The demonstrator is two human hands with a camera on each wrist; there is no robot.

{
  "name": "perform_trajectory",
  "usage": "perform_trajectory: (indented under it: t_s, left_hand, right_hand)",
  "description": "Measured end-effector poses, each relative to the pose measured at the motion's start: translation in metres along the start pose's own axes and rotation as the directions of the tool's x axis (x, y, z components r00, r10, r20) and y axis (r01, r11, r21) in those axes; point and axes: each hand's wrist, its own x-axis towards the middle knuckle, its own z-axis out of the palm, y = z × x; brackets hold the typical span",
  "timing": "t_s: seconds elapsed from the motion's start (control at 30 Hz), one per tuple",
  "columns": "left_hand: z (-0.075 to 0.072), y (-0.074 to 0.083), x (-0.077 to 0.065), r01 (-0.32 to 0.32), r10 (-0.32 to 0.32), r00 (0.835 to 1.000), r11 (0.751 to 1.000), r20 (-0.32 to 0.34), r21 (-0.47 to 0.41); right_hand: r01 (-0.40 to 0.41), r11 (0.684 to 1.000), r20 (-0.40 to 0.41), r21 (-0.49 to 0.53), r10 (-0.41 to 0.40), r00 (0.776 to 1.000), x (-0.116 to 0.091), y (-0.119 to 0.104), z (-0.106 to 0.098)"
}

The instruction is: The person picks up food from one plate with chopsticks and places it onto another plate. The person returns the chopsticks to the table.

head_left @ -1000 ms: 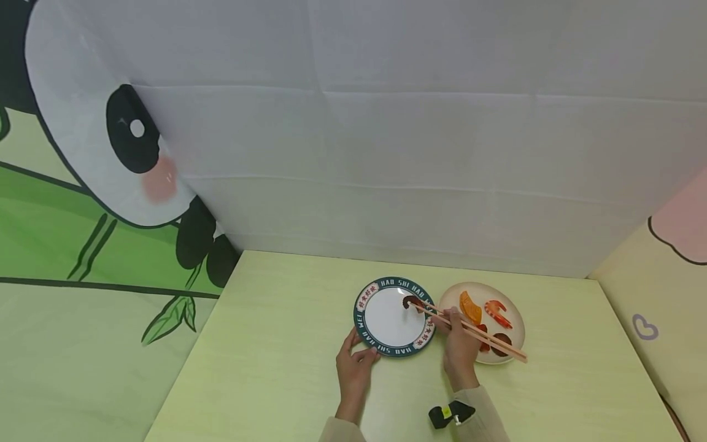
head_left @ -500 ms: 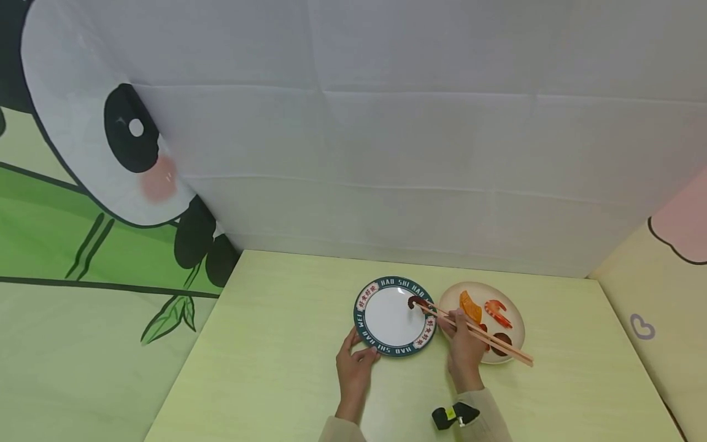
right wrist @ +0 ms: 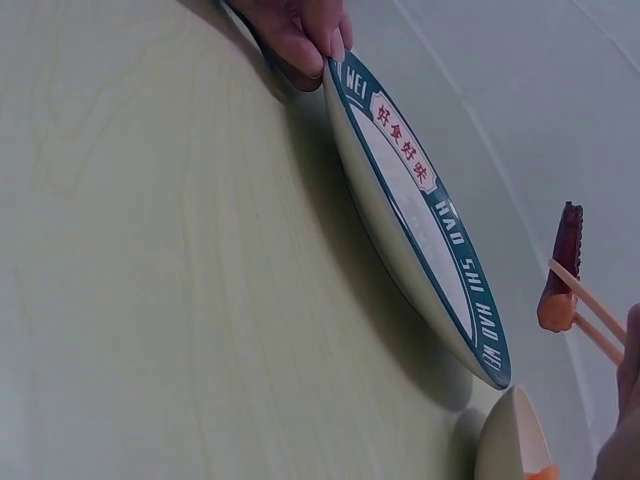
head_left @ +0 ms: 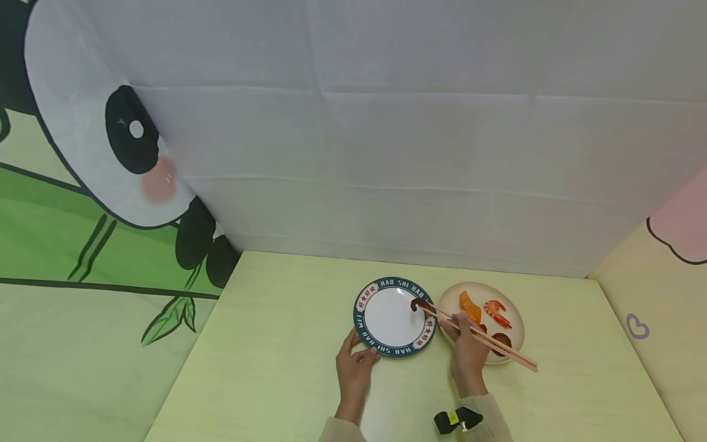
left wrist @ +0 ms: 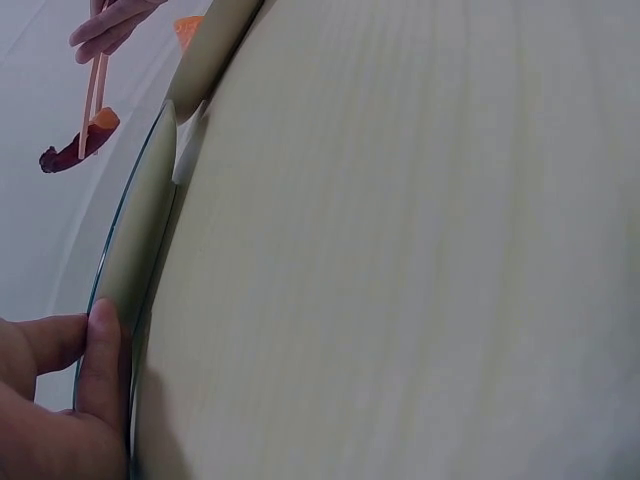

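My left hand [head_left: 353, 371] pinches the near-left rim of a white plate [head_left: 389, 316] with a dark green lettered border. In the left wrist view, thumb and finger meet at the plate's edge. My right hand [head_left: 469, 353] holds a pair of wooden chopsticks [head_left: 510, 352], their thick ends pointing down to the right. Between the tips is a dark red-brown, curled piece of food [head_left: 418, 304] with ridges and an orange end [right wrist: 557, 312]. It hangs above the plate's right side, apart from the surface in both wrist views. My right forearm partly crosses in front of the beige plate [head_left: 516, 313].
On the beige plate lie an orange wedge [head_left: 469, 306], a shrimp [head_left: 498, 313] and a round brown piece [head_left: 501, 344]; a red piece [head_left: 483, 328] shows partly behind the chopsticks. The plates sit edge to edge on a pale wooden table [head_left: 276, 344]. A white cloth [head_left: 409, 153] hangs behind.
My right hand has drifted slightly right and toward me, carrying the chopsticks and the curled food piece toward the plate's right rim. My left hand and both plates have stayed put.
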Motion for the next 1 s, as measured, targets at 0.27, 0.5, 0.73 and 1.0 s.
perform_trajectory:
  t_s: [0.27,0.5,0.73,1.0]
  left_hand:
    - [0.001,0.0,-0.001,-0.013,0.013,1.0,1.0,-0.023,0.006]
    - [0.002,0.0,0.0,-0.006,0.006,1.0,1.0,-0.026,0.01]
    - [0.0,0.004,-0.002,-0.009,0.009,1.0,1.0,-0.009,-0.014]
    - [0.0,0.001,0.0,0.009,-0.009,1.0,1.0,-0.001,-0.021]
  right_hand:
    - [0.012,1.0,-0.013,0.017,-0.011,1.0,0.0,-0.003,-0.004]
    - [0.013,0.996,-0.017,0.093,-0.012,1.0,-0.001,-0.009,-0.008]
    - [0.017,0.992,-0.028,0.122,-0.014,1.0,-0.001,-0.012,-0.013]
    - [0.045,0.988,-0.028,0.149,-0.041,0.999,0.004,-0.016,-0.019]
